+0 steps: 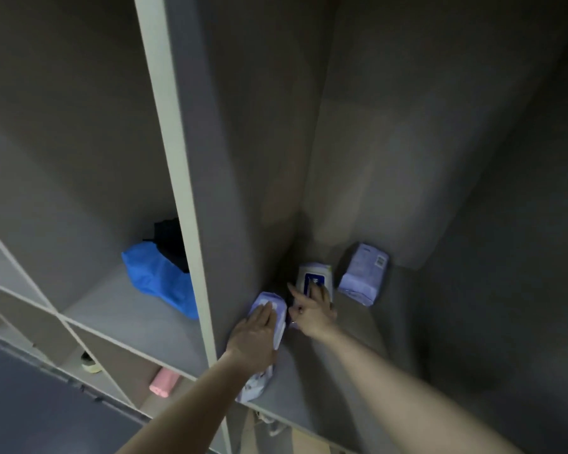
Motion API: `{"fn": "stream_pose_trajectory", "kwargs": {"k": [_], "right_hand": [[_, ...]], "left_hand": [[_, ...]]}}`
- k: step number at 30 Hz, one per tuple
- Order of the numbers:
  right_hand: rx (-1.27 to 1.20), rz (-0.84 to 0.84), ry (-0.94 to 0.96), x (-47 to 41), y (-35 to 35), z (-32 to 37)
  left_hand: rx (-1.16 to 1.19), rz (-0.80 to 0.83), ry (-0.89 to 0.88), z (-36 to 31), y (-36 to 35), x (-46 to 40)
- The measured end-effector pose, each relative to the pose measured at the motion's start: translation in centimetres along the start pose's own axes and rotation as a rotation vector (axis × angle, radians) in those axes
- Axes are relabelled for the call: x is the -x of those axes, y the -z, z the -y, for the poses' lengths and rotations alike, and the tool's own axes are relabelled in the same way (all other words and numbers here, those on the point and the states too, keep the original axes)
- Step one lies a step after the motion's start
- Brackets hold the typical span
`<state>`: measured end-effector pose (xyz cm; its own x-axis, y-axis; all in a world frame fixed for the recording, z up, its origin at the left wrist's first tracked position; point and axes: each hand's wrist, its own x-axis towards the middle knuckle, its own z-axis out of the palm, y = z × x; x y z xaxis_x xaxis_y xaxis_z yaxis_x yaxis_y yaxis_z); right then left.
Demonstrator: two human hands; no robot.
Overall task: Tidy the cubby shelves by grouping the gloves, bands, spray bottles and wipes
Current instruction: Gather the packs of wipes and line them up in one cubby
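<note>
Three lilac wipe packs lie in the right cubby. My left hand (255, 335) rests flat with straight fingers on the nearest pack (277, 317), which lies along the divider wall. My right hand (312, 311) grips the middle pack (315, 273), the one with a white and dark blue label, fingers curled over its near end. The third pack (363, 273) leans further right, apart from both hands. In the left cubby lie a blue glove bundle (159, 278) and a black item (169, 235) behind it.
A pale vertical divider (177, 191) separates the two cubbies. Lower cubbies at the bottom left hold a pink roll (164, 383) and a yellowish round item (91, 363). The grey shelf floor (358, 339) runs to the right of the packs.
</note>
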<state>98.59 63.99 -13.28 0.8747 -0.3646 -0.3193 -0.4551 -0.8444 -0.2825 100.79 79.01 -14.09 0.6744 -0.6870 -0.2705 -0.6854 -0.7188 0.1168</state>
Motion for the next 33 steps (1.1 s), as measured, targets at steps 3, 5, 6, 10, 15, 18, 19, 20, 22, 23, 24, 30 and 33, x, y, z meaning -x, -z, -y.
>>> {"fn": "stream_pose_trajectory", "kwargs": {"k": [3,5,6,10,15,18,19,20,22,23,24,30,33], "right_hand": [[0.120,0.079,0.024,-2.4,-0.4,-2.5],[0.224,0.144,0.091,-3.0,-0.4,-1.4],[0.276,0.132,0.106,-3.2,-0.9,-1.9],[0.235,0.026,0.051,-2.9,-1.8,-3.6],[0.134,-0.056,0.099,-1.4,-2.5,-5.5],[0.138,-0.095,0.081,0.7,-3.3,-6.5],[0.115,-0.092,0.080,1.6,-3.6,-6.6],[0.091,-0.096,0.084,2.6,-3.8,-6.6],[0.052,-0.116,0.074,4.8,-4.6,-6.6],[0.036,-0.117,0.057,6.0,-5.2,-6.5],[0.036,-0.114,0.038,7.2,-6.0,-6.2],[0.128,-0.302,-0.162,8.9,-6.5,-4.6],[0.091,-0.223,-0.286,7.2,-5.5,-4.0]], "left_hand": [[0.046,0.051,-0.010,0.3,0.7,-0.6],[0.056,0.058,-0.020,0.4,1.0,-1.0],[0.057,0.048,-0.021,0.4,1.1,-1.2],[0.080,0.006,-0.014,0.4,0.8,-2.0],[0.180,0.026,-0.037,1.1,0.1,-2.5],[0.214,0.041,-0.047,1.3,0.0,-2.7],[0.218,0.038,-0.049,1.3,0.0,-2.7],[0.222,0.031,-0.048,1.3,0.0,-2.7],[0.224,0.014,-0.050,1.2,-0.1,-2.5],[0.217,0.010,-0.053,1.1,-0.2,-2.3],[0.208,0.006,-0.054,1.0,-0.4,-2.1],[0.157,-0.024,-0.080,1.0,-0.9,-0.6],[0.106,0.041,-0.083,1.2,-0.7,0.1]]}}
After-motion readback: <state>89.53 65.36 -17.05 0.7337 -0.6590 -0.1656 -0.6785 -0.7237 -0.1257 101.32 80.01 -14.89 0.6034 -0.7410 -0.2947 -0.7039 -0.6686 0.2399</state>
